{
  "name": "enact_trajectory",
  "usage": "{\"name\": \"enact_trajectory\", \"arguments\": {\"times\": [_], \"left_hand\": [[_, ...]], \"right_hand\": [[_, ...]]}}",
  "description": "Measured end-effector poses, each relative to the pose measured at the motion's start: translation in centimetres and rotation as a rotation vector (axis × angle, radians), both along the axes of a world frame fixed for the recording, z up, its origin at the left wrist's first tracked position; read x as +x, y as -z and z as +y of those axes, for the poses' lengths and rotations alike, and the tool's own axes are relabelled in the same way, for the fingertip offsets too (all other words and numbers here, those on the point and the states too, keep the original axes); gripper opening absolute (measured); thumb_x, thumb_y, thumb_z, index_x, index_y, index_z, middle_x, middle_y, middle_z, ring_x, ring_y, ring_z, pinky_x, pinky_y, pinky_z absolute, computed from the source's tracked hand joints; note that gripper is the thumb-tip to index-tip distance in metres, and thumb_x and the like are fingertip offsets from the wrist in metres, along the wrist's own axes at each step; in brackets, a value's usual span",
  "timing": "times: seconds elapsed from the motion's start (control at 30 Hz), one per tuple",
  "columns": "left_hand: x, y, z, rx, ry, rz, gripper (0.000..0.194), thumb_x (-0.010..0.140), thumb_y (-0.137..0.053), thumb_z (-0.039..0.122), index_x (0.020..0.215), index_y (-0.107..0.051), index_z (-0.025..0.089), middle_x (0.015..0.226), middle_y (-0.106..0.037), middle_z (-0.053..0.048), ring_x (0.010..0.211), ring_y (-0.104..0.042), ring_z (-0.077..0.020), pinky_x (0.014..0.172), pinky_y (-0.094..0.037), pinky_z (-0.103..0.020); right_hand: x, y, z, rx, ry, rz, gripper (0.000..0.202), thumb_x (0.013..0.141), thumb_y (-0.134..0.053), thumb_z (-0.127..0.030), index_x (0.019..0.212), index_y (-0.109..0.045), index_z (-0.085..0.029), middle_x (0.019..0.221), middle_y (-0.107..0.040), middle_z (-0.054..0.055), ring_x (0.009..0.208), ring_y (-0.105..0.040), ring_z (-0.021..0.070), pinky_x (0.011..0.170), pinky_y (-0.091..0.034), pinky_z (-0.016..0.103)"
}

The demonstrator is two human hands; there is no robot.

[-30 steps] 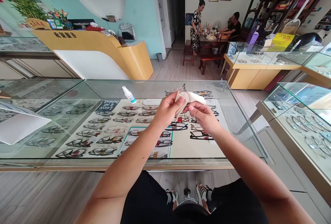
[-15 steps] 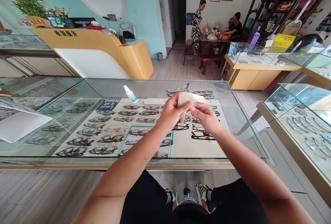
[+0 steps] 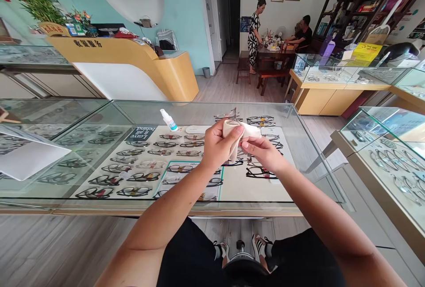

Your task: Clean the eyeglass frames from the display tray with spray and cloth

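Observation:
My left hand [image 3: 217, 145] is closed around a pale cleaning cloth [image 3: 250, 131], its thumb pressing the folds. From the top of the cloth sticks a thin metal part of a pair of eyeglasses [image 3: 235, 113]; most of that frame is covered by cloth and fingers. Close beside it on the right, my right hand [image 3: 265, 152] has thumb and forefinger pinched together just below the cloth. What lies between those fingertips is hidden. Both hands are above the glass display case [image 3: 195, 207]. A white spray bottle [image 3: 169, 120] stands on the glass to the left.
Rows of eyeglasses [image 3: 134, 191] lie inside the case under the glass. A white panel [image 3: 36, 156] rests at the left. Another glass case [image 3: 392, 158] stands on the right. Two people are at a wooden table [image 3: 274, 52] at the back.
My left thumb and the cloth have shifted slightly left and the cloth is bunched differently. The right fingertips have moved a little down and away from the left thumb.

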State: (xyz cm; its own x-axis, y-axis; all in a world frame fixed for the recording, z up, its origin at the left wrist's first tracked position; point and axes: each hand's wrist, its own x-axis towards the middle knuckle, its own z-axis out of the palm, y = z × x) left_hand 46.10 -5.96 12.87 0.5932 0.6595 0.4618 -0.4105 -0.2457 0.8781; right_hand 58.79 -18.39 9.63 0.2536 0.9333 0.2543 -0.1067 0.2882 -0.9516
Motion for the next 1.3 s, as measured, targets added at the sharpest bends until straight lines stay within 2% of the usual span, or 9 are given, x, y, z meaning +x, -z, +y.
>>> {"name": "enact_trajectory", "arguments": {"times": [0.17,0.37,0.53,0.67,0.77,0.93,1.13,1.23,1.3], "left_hand": [[0.4,0.7,0.9,-0.170,0.043,0.047,0.058,0.083,-0.094,0.076,0.085,-0.076,0.021,0.072,-0.066,0.001,0.065,-0.059,-0.0143,0.060,-0.053,-0.028],[1.1,0.3,1.6,-0.398,0.301,0.053,0.061,0.075,-0.102,0.070,0.099,-0.080,0.018,0.084,-0.076,-0.004,0.075,-0.071,-0.0200,0.066,-0.060,-0.032],[0.7,-0.1,1.6,-0.432,0.377,0.034,0.055,0.076,-0.105,0.052,0.114,-0.081,0.020,0.099,-0.081,-0.006,0.085,-0.075,-0.0204,0.073,-0.058,-0.030],[0.5,0.1,1.6,-0.383,0.439,0.059,0.061,0.075,-0.107,0.045,0.123,-0.078,0.023,0.099,-0.078,-0.002,0.078,-0.069,-0.0153,0.071,-0.056,-0.027],[0.6,0.5,1.7,-0.321,0.408,0.082,0.059,0.076,-0.107,0.048,0.121,-0.079,0.022,0.094,-0.076,-0.001,0.080,-0.069,-0.0160,0.072,-0.057,-0.027],[0.8,1.1,1.9,-0.233,0.366,0.164,0.060,0.079,-0.103,0.057,0.121,-0.081,0.020,0.090,-0.077,-0.003,0.077,-0.069,-0.0175,0.066,-0.055,-0.026],[0.6,0.5,1.5,-0.170,0.283,0.108,0.059,0.068,-0.111,0.048,0.108,-0.079,0.020,0.088,-0.077,-0.002,0.072,-0.065,-0.0150,0.065,-0.056,-0.026],[0.4,0.5,1.3,-0.118,0.218,0.116,0.056,0.070,-0.109,0.054,0.101,-0.078,0.021,0.075,-0.070,0.001,0.059,-0.056,-0.0120,0.055,-0.048,-0.025],[0.4,0.6,1.1,-0.074,0.162,0.110,0.054,0.076,-0.104,0.063,0.096,-0.076,0.021,0.070,-0.065,0.002,0.055,-0.051,-0.0110,0.051,-0.043,-0.025]], "right_hand": [[-0.1,-0.5,0.0,-0.016,-0.018,-0.004,0.050,0.091,-0.090,-0.073,0.097,-0.081,-0.023,0.082,-0.062,0.000,0.078,-0.053,0.0174,0.080,-0.048,0.034],[0.8,-0.6,0.0,0.040,0.053,-0.064,0.047,0.096,-0.087,-0.071,0.094,-0.078,-0.024,0.095,-0.075,0.003,0.080,-0.055,0.0175,0.080,-0.048,0.034],[1.1,-0.2,-0.1,0.075,0.098,-0.077,0.040,0.102,-0.083,-0.066,0.102,-0.083,-0.026,0.104,-0.077,0.004,0.080,-0.050,0.0179,0.079,-0.045,0.035],[1.1,0.0,-0.2,0.068,0.093,-0.033,0.038,0.102,-0.083,-0.065,0.102,-0.083,-0.027,0.088,-0.064,0.001,0.078,-0.045,0.0182,0.075,-0.038,0.034],[1.2,0.0,-0.2,0.045,0.093,-0.024,0.044,0.099,-0.084,-0.070,0.098,-0.079,-0.026,0.079,-0.052,-0.001,0.078,-0.042,0.0191,0.075,-0.035,0.035],[1.3,0.2,-0.1,0.032,0.099,-0.040,0.047,0.097,-0.084,-0.072,0.100,-0.080,-0.026,0.079,-0.051,-0.001,0.078,-0.042,0.0192,0.075,-0.036,0.035],[1.0,0.7,0.2,-0.035,0.088,-0.013,0.054,0.090,-0.089,-0.076,0.098,-0.082,-0.023,0.077,-0.055,-0.002,0.077,-0.045,0.0175,0.073,-0.039,0.033],[0.5,0.5,0.1,-0.062,0.051,0.027,0.056,0.085,-0.094,-0.075,0.089,-0.080,-0.022,0.080,-0.063,0.000,0.081,-0.054,0.0177,0.081,-0.048,0.035],[0.2,0.3,0.0,-0.065,0.013,0.027,0.052,0.087,-0.094,-0.072,0.092,-0.081,-0.022,0.087,-0.071,0.003,0.088,-0.062,0.0200,0.089,-0.054,0.037]]}}
